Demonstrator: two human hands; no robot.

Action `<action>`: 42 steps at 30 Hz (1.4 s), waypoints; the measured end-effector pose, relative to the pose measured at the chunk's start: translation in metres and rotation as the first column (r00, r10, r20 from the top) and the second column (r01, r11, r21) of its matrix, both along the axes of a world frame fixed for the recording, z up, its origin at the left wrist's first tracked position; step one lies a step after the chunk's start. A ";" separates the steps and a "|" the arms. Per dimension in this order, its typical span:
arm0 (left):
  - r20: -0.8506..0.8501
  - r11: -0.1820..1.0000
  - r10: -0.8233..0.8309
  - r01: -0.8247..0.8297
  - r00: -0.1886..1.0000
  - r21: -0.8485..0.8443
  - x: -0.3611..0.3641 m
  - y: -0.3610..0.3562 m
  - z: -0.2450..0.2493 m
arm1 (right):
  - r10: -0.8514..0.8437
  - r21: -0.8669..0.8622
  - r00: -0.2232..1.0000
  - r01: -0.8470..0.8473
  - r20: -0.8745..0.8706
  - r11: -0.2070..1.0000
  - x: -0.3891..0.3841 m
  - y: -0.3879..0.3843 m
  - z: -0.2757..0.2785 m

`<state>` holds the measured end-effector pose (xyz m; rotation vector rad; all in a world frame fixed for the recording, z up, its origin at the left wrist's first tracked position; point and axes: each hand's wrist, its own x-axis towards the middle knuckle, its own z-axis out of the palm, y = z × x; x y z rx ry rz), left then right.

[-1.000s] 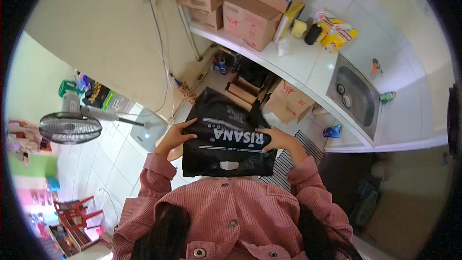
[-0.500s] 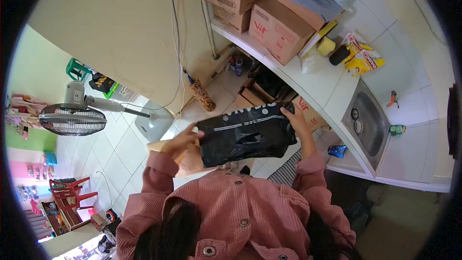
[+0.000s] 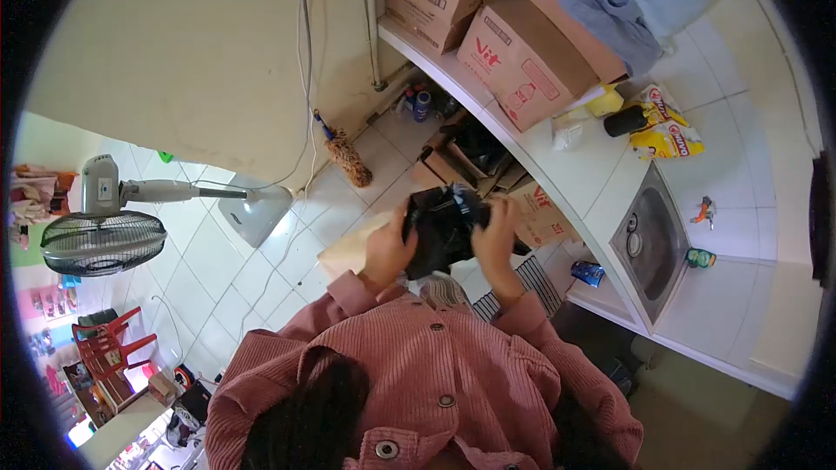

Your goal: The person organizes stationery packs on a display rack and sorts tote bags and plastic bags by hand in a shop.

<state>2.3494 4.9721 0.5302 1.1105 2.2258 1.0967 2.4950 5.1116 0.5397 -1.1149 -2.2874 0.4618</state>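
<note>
A shiny black plastic bag (image 3: 435,239) is bunched between my two hands in front of my chest. My left hand (image 3: 389,250) is closed round its left side, the thumb along the top edge. On the other side, my right hand (image 3: 496,235) grips the upper right of the bag, fingers bent over it. Some dark creases and a pale printed patch show on top; the underside is hidden. A cream-coloured flat piece (image 3: 348,244) shows below and to the left of my left hand.
Cardboard boxes (image 3: 522,57) stand on the white counter at upper right, near yellow packets (image 3: 669,130) and a steel sink (image 3: 649,252). More open boxes (image 3: 535,209) sit under the counter. A brown duster (image 3: 350,161) lies on the floor; a standing fan (image 3: 104,235) is at left.
The bag was held out wide and flat; now it is turned and gathered into a smaller bundle. My hands have come closer together. The view has shifted slightly.
</note>
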 end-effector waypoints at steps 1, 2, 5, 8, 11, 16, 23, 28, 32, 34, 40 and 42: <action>0.041 0.998 -0.005 0.002 0.999 0.069 0.010 0.003 0.014 | 0.086 -0.136 0.996 -0.090 -0.037 0.987 -0.009 -0.012 -0.008; 0.083 0.990 -0.010 -0.002 0.997 0.140 0.017 0.006 0.018 | 0.166 -0.265 0.983 -0.182 -0.084 0.947 -0.015 -0.022 -0.016; 0.438 0.992 -0.040 -0.016 0.898 0.123 0.024 0.007 -0.008 | 0.140 -0.753 0.885 -0.453 -0.443 0.477 -0.034 -0.040 -0.024; 0.714 0.941 -0.249 -0.010 0.655 0.337 0.020 0.004 -0.071 | 0.165 -0.912 0.944 -0.322 -0.287 0.254 -0.034 -0.016 -0.076; 0.949 0.954 -0.210 -0.163 0.234 0.251 0.036 0.011 -0.120 | 0.337 -0.993 0.934 -0.118 -0.119 -0.024 -0.024 0.032 -0.146; 0.485 0.906 -0.003 0.207 0.875 -0.369 0.039 0.022 -0.171 | 0.270 -0.650 0.920 -0.021 0.286 0.760 -0.041 0.143 -0.280; 0.137 0.849 0.238 -0.138 0.962 -0.510 0.068 -0.047 -0.319 | -0.190 -0.088 0.855 0.263 0.482 0.961 -0.072 0.309 -0.418; 0.257 0.816 0.341 -0.150 0.904 -0.558 0.068 -0.069 -0.385 | 0.070 -0.220 0.535 0.222 0.842 0.950 -0.096 0.307 -0.522; 0.023 0.752 0.425 -0.338 0.905 -0.566 0.065 -0.068 -0.420 | 0.274 -0.549 0.593 0.351 0.757 0.758 -0.101 0.314 -0.574; -0.062 0.681 0.410 -0.350 0.910 -0.643 0.057 -0.061 -0.428 | 0.290 -0.734 0.745 0.369 0.601 0.570 -0.100 0.320 -0.593; -0.087 0.734 0.424 -0.399 0.901 -0.550 0.043 -0.051 -0.408 | 0.040 -0.985 0.984 0.171 0.172 0.037 -0.099 0.325 -0.595; -0.111 0.748 0.395 -0.390 0.912 -0.538 0.037 -0.048 -0.394 | 0.083 -0.938 0.992 0.066 0.100 0.339 -0.087 0.327 -0.583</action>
